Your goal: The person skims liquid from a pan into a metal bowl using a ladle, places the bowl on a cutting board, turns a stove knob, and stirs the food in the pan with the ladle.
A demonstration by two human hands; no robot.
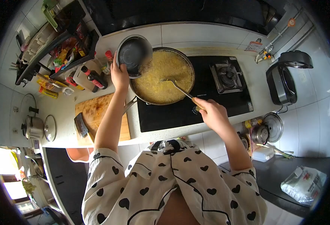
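Note:
My left hand (pixel 120 76) grips a dark round bowl (pixel 129 54) by its edge. The bowl is tilted over the left rim of a wide pan (pixel 193 77) on the black cooktop, its opening towards the pan. Yellow, grainy-looking food in broth (pixel 166 67) fills the pan. In my right hand (pixel 211 112) is the wooden handle of a metal spatula (pixel 180 89), and the spatula's head lies in the food near the middle. The pan's handle (pixel 129 105) points down and left, partly behind my left forearm. Anything leaving the bowl is too blurred to make out.
A cleaver (pixel 81 125) rests on a wooden cutting board (pixel 97 103) at left. Behind it stand a sauce bottle (pixel 94 78) and a loaded rack (pixel 56 56). To the right are a gas burner (pixel 228 77) and a rice cooker (pixel 281 84) with its lid up.

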